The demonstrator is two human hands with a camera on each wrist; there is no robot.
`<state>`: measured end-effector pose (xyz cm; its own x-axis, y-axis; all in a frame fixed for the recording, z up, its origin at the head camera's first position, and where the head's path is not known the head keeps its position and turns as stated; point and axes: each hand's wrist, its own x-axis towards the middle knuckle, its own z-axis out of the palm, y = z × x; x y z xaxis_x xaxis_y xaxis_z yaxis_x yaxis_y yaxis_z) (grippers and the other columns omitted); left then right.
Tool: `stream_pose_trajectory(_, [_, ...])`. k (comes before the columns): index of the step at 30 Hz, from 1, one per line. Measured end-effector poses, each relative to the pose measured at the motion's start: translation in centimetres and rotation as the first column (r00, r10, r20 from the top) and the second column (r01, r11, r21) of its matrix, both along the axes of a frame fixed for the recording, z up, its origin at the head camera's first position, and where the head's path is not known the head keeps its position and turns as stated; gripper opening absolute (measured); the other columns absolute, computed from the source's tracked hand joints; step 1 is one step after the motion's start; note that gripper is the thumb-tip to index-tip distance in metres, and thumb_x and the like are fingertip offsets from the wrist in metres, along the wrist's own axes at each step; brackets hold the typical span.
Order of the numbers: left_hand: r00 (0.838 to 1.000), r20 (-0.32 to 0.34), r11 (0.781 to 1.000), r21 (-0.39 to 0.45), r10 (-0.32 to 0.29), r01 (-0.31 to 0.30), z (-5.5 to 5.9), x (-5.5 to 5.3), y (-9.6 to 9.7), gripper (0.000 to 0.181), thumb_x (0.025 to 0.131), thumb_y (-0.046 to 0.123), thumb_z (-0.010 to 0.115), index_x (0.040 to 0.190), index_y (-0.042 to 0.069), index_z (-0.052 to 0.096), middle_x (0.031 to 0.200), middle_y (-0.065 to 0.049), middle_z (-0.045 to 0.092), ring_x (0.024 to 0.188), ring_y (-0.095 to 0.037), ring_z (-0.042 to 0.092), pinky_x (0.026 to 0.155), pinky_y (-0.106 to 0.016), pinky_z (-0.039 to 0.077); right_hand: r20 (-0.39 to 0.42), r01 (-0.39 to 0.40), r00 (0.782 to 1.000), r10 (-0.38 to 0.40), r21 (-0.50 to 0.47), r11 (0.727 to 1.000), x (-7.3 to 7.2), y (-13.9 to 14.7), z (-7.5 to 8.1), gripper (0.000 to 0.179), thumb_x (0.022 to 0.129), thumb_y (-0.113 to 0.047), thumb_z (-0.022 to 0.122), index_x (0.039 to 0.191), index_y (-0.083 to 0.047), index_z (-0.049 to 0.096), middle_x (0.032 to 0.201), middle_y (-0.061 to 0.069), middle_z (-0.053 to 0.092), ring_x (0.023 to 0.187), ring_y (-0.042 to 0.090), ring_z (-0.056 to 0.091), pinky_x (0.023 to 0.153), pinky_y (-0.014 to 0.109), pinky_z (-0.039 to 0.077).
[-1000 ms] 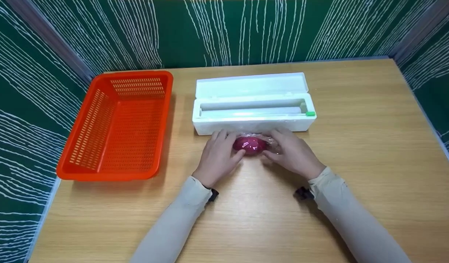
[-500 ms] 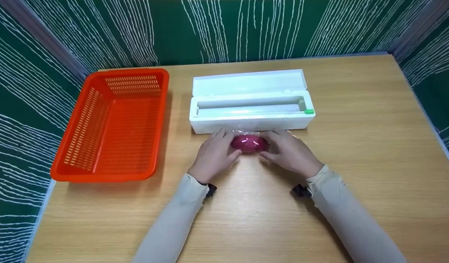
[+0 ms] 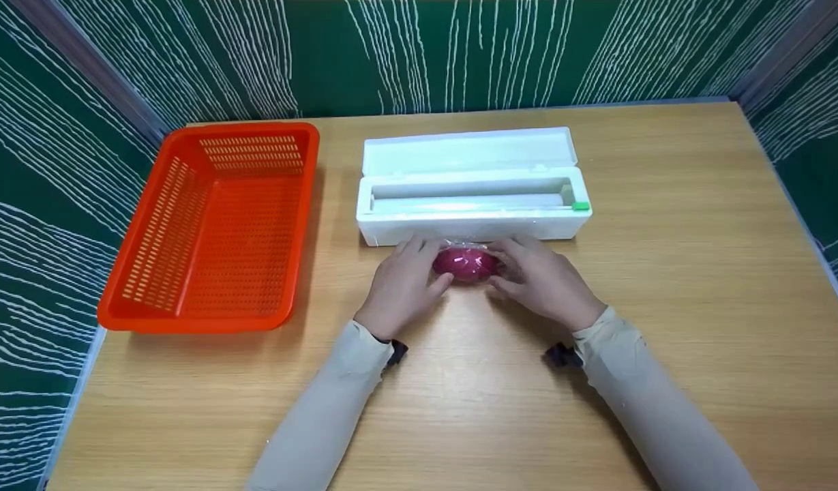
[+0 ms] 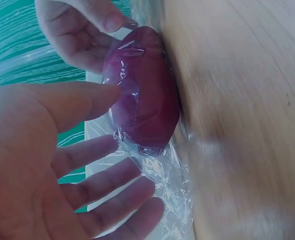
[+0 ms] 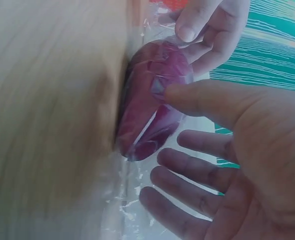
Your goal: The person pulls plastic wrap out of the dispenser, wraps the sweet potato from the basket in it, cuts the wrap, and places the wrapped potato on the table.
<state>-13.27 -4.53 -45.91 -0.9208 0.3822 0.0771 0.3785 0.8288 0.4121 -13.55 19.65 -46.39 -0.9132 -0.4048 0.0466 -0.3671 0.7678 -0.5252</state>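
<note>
One film-wrapped red item (image 3: 465,264) lies on the desk (image 3: 473,409) between left grip (image 3: 405,286) and right grip (image 3: 547,281), both loosely spread, touching without enclosing it, seemingly to steady it, white box (image 3: 419,229) just beyond, presumably for easy reach.

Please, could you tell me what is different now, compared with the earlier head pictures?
Nothing clearly moved, was grasped or was released; the whole view only shifted slightly. As before, the left hand and right hand are at opposite ends of the film-wrapped red object; the white box stays open, and the orange basket stays left.
</note>
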Motion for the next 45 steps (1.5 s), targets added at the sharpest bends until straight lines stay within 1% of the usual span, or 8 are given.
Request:
stream_pose_trajectory(8, [0.999,0.029,1.0,0.006,0.024,-0.024,-0.3,-0.2,-0.1,0.047,0.099,0.035,0.07,0.14,0.012,0.062,0.131,-0.005,0.063,0.121,-0.024,0.06,0.1,-0.042,0.051,0.007,-0.006,1.0,0.006,0.001,1.0,-0.1,0.0,-0.2,0.052,0.089,-0.025,0.083,0.134,-0.009,0.063,0.12,0.01,0.064,0.103,0.028,0.062,0.092,0.05,0.054])
stream_pose_trajectory(13, [0.999,0.038,0.999,0.02,0.027,-0.028,-0.5,-0.2,-0.1,0.043,0.099,0.034,0.07,0.135,0.012,0.063,0.132,-0.003,0.063,0.121,-0.022,0.06,0.1,-0.041,0.051,0.024,-0.003,1.0,0.003,0.008,1.0,-0.1,0.0,-0.4,0.054,0.089,-0.028,0.083,0.135,-0.008,0.062,0.12,0.01,0.065,0.107,0.029,0.063,0.095,0.052,0.053])
stream_pose_trajectory(19, [1.0,0.017,0.999,0.033,0.018,-0.019,-0.8,-0.2,-0.2,0.039,0.098,0.029,0.072,0.133,0.012,0.065,0.131,-0.003,0.063,0.12,-0.02,0.06,0.099,-0.038,0.052,0.031,-0.005,1.0,0.004,0.017,1.0,-0.1,0.0,-0.5,0.056,0.089,-0.029,0.082,0.137,-0.009,0.061,0.121,0.01,0.066,0.11,0.03,0.063,0.097,0.053,0.052])
stream_pose_trajectory(23, [1.0,-0.009,1.0,0.024,0.011,-0.011,-0.8,-0.4,-0.3,0.039,0.098,0.027,0.073,0.133,0.011,0.066,0.128,-0.004,0.065,0.116,-0.021,0.061,0.097,-0.038,0.053,0.028,0.01,1.0,-0.01,-0.002,1.0,-0.1,0.0,-0.4,0.051,0.089,-0.025,0.083,0.133,-0.009,0.063,0.12,0.011,0.066,0.104,0.03,0.063,0.09,0.052,0.054])
stream_pose_trajectory(28, [1.0,-0.005,1.0,0.001,0.023,-0.023,-0.5,-0.4,-0.2,0.04,0.098,0.031,0.071,0.132,0.01,0.065,0.123,-0.005,0.064,0.111,-0.022,0.06,0.093,-0.04,0.054,0.025,0.04,0.999,-0.039,-0.031,0.999,-0.1,-0.2,-0.1,0.044,0.09,-0.021,0.081,0.129,-0.007,0.066,0.119,0.013,0.065,0.098,0.029,0.062,0.085,0.049,0.056])
stream_pose_trajectory(33, [0.999,-0.03,1.0,0.001,0.028,-0.028,-0.3,-0.4,0.0,0.041,0.1,0.038,0.067,0.13,0.01,0.065,0.125,-0.005,0.062,0.11,-0.022,0.058,0.088,-0.04,0.055,0.015,0.024,1.0,-0.023,-0.022,0.999,-0.1,-0.3,-0.1,0.044,0.09,-0.022,0.081,0.129,-0.008,0.066,0.117,0.012,0.066,0.098,0.029,0.062,0.085,0.05,0.055])
stream_pose_trajectory(38, [0.999,-0.045,0.999,0.029,0.026,-0.025,-0.7,-0.3,0.1,0.035,0.101,0.036,0.067,0.128,0.013,0.068,0.118,-0.003,0.064,0.105,-0.02,0.062,0.088,-0.04,0.054,0.01,0.018,1.0,-0.018,-0.018,1.0,0.0,-0.3,-0.4,0.043,0.091,-0.023,0.08,0.129,-0.01,0.067,0.114,0.01,0.066,0.094,0.027,0.062,0.081,0.048,0.054])
stream_pose_trajectory(45, [0.999,-0.02,0.998,0.044,0.035,-0.034,-1.0,-0.4,0.2,0.033,0.1,0.033,0.069,0.127,0.013,0.068,0.112,-0.002,0.064,0.098,-0.019,0.063,0.087,-0.039,0.055,0.014,0.035,0.999,-0.035,-0.011,0.999,-0.1,-0.3,-0.7,0.042,0.091,-0.023,0.08,0.129,-0.01,0.066,0.113,0.009,0.065,0.097,0.028,0.064,0.084,0.048,0.055])
